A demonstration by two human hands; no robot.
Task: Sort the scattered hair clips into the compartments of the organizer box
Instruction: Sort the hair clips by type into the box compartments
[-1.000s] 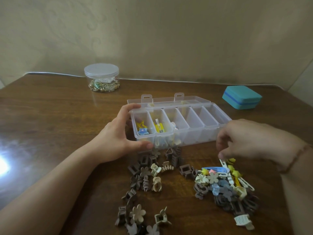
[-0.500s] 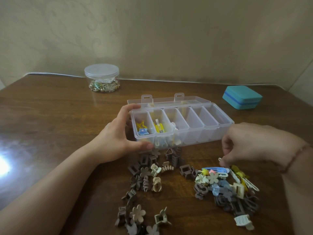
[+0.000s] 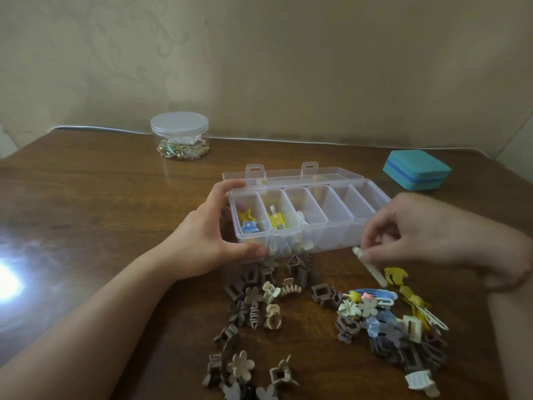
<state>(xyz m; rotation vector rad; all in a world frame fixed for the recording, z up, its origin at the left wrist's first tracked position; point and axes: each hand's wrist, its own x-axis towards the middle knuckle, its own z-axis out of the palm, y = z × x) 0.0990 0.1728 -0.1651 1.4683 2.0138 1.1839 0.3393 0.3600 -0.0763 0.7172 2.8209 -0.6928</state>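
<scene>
From the head camera, the right hand [image 3: 427, 235] is now lifting a long pale hair clip [image 3: 372, 268] by its far end, fingertips [image 3: 364, 256] pinched on it just in front of the organizer box [image 3: 305, 239]. A second ago this hand was hovering lower over the right-hand pile [image 3: 392, 321], still picking; now the clip is hanging tilted, its near end pointing down toward a yellow clip [image 3: 395, 275] on the tabletop [image 3: 101, 226]. So one more piece is leaving the pile and probably heading for a compartment.

The left hand [image 3: 207, 235] is staying wrapped around the box's left end, thumb on the near wall, steadying it as before. The two leftmost compartments are holding star clips [image 3: 247, 222] and yellow ones [image 3: 277, 220]; the right compartments look empty. Most brown clips [image 3: 253, 307] are lying unsorted in front of the box.
</scene>
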